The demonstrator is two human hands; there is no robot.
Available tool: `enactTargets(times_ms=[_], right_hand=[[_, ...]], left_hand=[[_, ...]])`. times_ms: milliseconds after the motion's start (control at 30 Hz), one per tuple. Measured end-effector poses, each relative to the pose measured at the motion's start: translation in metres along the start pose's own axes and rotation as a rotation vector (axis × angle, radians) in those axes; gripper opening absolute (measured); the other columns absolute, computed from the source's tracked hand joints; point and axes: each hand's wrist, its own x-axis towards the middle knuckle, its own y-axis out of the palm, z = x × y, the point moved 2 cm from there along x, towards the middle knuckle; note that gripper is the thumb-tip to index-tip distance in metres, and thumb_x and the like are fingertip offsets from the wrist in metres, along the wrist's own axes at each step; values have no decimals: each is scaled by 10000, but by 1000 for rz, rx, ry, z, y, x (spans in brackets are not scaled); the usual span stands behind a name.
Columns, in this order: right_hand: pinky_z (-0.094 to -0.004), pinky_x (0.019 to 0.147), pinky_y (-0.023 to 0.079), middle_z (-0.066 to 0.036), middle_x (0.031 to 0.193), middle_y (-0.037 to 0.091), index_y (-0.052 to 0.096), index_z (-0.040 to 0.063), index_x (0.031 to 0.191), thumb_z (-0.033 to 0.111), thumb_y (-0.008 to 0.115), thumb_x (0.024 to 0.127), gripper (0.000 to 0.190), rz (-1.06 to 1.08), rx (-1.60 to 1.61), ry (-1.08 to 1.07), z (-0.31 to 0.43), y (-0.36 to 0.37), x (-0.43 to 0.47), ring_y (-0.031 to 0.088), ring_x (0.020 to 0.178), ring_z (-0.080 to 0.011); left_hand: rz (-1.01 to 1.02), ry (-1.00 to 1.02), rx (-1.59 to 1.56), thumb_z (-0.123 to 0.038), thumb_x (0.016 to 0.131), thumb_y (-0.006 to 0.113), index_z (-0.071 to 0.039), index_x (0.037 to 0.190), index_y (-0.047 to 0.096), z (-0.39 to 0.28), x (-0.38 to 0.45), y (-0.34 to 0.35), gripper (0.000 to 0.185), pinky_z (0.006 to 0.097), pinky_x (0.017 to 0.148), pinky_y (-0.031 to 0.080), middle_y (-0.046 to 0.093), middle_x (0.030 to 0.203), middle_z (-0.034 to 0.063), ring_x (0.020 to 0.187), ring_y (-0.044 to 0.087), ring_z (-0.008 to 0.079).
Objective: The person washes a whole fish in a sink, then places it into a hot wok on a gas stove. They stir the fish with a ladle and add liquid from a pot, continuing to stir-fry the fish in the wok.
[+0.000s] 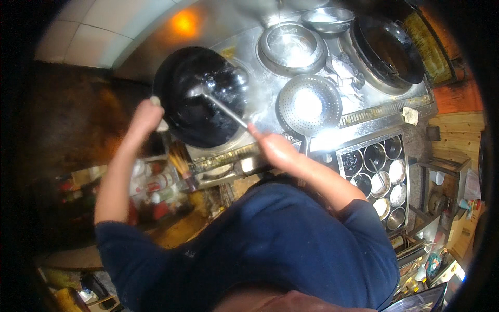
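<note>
A dark wok [187, 121] stands on the metal stove top in front of me, its inside wet and shiny. My left hand [146, 115] is closed at its left edge, with bits of a whitish cloth [163, 125] showing around the fingers; the wok's handle or rim under them is hidden. My right hand [277, 151] grips the handle of a steel ladle [227, 110]. The ladle's bowl is down inside the wok. Right of the wok lies a perforated steel strainer [310, 104], its handle pointing towards me.
Behind the strainer, water runs into a metal basin [265, 58]. Another steel bowl [327, 27] and a second dark wok [393, 50] stand further right, near a crumpled grey-white cloth [345, 74]. Several seasoning pots [374, 156] fill a rack at right. A bamboo brush [181, 162] hangs below the wok.
</note>
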Motion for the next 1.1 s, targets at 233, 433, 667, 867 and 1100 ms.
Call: enactTargets(times_ms=[233,433,667,867,1100], right_hand=[[-490,639,578,-192,898,637,442,82,1533,19,526,902,640,-319,-488,-126,-53,-55,3,694,726,-373],[-566,709,550,-313,930,644,412,32,1535,18,455,938,599,-605,-435,4,-133,-127,22,678,771,-481],[-431,620,545,-225,835,672,578,-58,1032,140,553,1008,201,-558,373,407,-209,-168,115,689,752,-349],[-202,376,312,-10,680,452,506,29,891,155,511,1076,223,-205,1914,509,-138,-144,73,392,497,-73],[-168,374,310,10,729,476,525,43,974,67,595,1037,97,94,2131,405,-9,-79,35,377,510,-31]], left_hand=[[64,94,249,-136,831,580,131,1041,686,-19,41,-16,356,515,872,524,690,1018,362,1015,684,488],[199,-216,-353,-209,910,584,5,931,660,120,33,43,228,468,698,512,688,830,150,780,671,306],[312,-676,-1508,-108,900,594,-151,1092,633,241,-48,209,200,353,515,506,643,882,45,747,635,209],[23,-662,-1736,-76,875,648,-61,1007,606,169,-45,309,140,448,698,591,662,983,91,864,676,246],[-34,-749,-1795,-119,850,661,-84,984,608,133,-21,338,148,339,531,483,595,837,40,683,595,173]])
